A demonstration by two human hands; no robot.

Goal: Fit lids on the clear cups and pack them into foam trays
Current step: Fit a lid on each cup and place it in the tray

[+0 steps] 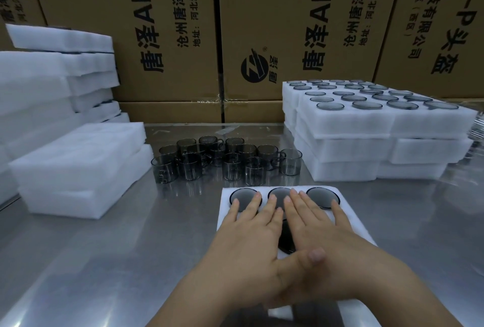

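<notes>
A white foam tray [348, 218] lies on the steel table right in front of me, its round pockets filled with dark lidded cups [320, 197]. My left hand [248, 237] and my right hand [322, 232] lie flat on top of it, fingers straight and spread, pressing on the lids; the thumbs cross near the tray's front. Most of the tray's pockets are hidden under my hands. Behind the tray stands a cluster of several smoky clear cups with handles [227, 160], open-topped and without lids.
Stacked foam trays with lidded cups in their pockets [377, 127] stand at the right. Plain white foam trays [78, 169] are piled at the left, with a taller stack [52, 77] behind. Large cardboard boxes [262, 25] wall off the back of the steel table [131, 248].
</notes>
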